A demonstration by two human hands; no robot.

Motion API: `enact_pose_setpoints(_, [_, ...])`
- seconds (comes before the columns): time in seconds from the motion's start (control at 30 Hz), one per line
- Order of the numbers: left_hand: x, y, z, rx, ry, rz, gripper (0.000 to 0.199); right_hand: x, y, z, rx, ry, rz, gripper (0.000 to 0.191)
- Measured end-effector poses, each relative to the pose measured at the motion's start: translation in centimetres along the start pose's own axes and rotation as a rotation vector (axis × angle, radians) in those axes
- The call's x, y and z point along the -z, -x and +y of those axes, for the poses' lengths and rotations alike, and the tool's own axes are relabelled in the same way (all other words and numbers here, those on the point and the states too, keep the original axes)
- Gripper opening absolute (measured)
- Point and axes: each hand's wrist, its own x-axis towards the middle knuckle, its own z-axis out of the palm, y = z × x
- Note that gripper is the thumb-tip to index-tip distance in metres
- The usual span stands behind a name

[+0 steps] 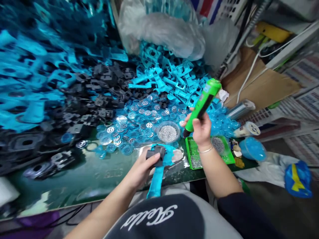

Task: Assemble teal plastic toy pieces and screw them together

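My left hand presses a black plastic block with its thumb onto a blue plastic housing with a strap-like handle. The housing lies near the table's front edge. My right hand is wrapped round a green electric screwdriver, which is tilted with its dark nose pointing down. That nose is above the left side of a green basket holding small metal screws. Close by, a clear bowl is filled with small silvery pieces.
Clear blue discs spread behind my left hand. Black parts and blue parts are heaped farther back, with larger blue housings at left. A cable rises from the screwdriver. A blue tub stands right.
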Motion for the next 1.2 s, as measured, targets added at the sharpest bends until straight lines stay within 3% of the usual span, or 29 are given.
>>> enact_pose_setpoints(0.17, [0.2, -0.4, -1.0, 0.095, 0.047, 0.056, 0.05, 3.5, 5.0, 1.9, 0.023, -0.223, 0.061, 0.062])
enact_pose_setpoints(0.3, [-0.7, -1.1, -2.0, 0.136, -0.159, 0.046, 0.052, 4.0, 7.1, 3.3, 0.035, -0.243, 0.137, 0.063])
enact_pose_setpoints(0.5, [-1.1, -1.7, -2.5, 0.061, -0.487, 0.065, 0.058, 3.1, 7.0, 4.5, 0.038, -0.262, 0.161, 0.065])
enact_pose_setpoints(1.0, [-1.2, -1.7, -2.4, 0.024, -0.51, 0.043, 0.056, 2.9, 7.2, 5.2, 0.103, -0.25, 0.147, 0.056])
enact_pose_setpoints(1.1, [-1.6, -1.7, -2.2, 0.016, -0.493, 0.083, 0.055, 3.0, 6.9, 4.1, 0.126, -0.27, 0.153, 0.054])
enact_pose_setpoints(1.2, [-1.9, -1.8, -2.1, 0.022, -0.484, 0.093, 0.055, 2.8, 5.9, 1.4, 0.153, -0.32, 0.141, 0.057])
